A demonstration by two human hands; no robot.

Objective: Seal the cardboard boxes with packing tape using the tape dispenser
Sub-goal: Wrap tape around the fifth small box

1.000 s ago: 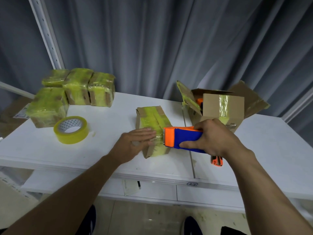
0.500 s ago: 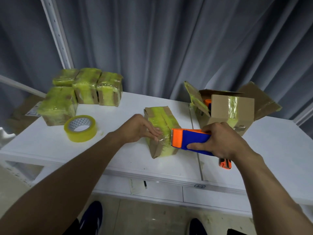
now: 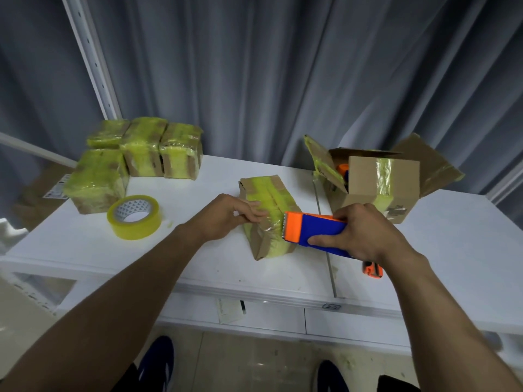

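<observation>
A small cardboard box (image 3: 270, 205) wrapped in yellowish tape lies in the middle of the white table (image 3: 198, 267). My left hand (image 3: 226, 217) holds its left side, fingers curled over the top edge. My right hand (image 3: 365, 232) grips a blue and orange tape dispenser (image 3: 314, 232), whose toothed orange end touches the box's near right corner. A stretch of tape runs from the dispenser onto the box.
Several taped boxes (image 3: 135, 159) are stacked at the back left, with a roll of yellow tape (image 3: 134, 216) in front of them. An open cardboard box (image 3: 379, 183) stands at the back right. An orange tool (image 3: 373, 270) lies under my right wrist.
My left hand went from lying flat on the box top to holding its left side with curled fingers. The dispenser stays at the box's near right corner.
</observation>
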